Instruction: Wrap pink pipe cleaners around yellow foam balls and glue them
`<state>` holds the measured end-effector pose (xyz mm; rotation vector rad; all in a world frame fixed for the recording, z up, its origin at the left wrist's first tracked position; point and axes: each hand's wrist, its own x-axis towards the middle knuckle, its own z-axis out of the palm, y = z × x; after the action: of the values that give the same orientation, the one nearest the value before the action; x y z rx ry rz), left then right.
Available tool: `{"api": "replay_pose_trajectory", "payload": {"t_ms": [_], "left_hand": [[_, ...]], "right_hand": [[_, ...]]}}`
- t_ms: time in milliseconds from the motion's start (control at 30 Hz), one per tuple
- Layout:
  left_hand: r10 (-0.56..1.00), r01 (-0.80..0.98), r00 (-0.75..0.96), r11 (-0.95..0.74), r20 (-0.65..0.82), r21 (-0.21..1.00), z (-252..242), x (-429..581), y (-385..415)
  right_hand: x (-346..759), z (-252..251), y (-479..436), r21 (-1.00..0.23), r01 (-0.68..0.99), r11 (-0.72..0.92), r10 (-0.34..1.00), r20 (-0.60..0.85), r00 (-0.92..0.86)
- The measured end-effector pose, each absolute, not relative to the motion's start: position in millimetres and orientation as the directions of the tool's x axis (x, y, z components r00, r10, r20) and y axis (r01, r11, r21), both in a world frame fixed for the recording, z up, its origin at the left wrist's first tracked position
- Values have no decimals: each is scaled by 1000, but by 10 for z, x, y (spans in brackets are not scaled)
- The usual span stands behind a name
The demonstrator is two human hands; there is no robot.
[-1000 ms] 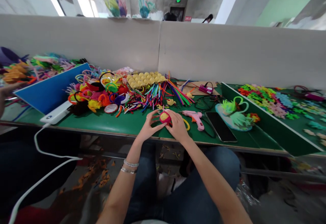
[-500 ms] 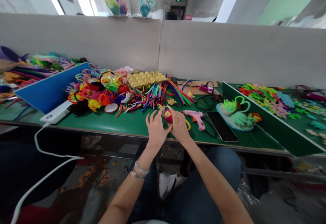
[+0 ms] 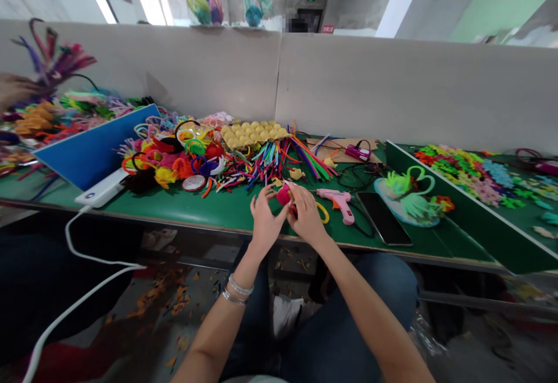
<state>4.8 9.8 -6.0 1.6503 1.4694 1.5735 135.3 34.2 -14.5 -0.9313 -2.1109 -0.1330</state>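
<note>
Head view: the left hand (image 3: 267,220) and right hand (image 3: 307,214) together pinch a rounded pink piece (image 3: 283,195).

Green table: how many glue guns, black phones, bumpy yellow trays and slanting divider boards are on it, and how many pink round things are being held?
Glue gun: 1
Black phone: 1
Bumpy yellow tray: 1
Divider boards: 2, blue board and green board
Pink round thing: 1
Total: 6
</note>
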Motion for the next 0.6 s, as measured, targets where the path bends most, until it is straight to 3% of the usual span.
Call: {"api": "replay_pose_trajectory", "payload": {"t_ms": [133, 200, 367, 600], "left_hand": [[914, 4, -198, -359, 353, 933, -40, 25, 139], [923, -92, -195, -354, 332, 931, -18, 20, 139], [929, -181, -197, -348, 313, 920, 16, 1, 133], [919, -161, -151, -387, 365, 908, 5, -11, 135]], "right_hand": [[1329, -50, 280, -277, 612, 740, 582, 720, -378], [1321, 8, 240, -356, 562, 747, 606, 712, -355], [1326, 79, 207, -534, 445, 719, 684, 658, -316], [1370, 19, 275, -600, 426, 677, 730, 619, -289]]}}
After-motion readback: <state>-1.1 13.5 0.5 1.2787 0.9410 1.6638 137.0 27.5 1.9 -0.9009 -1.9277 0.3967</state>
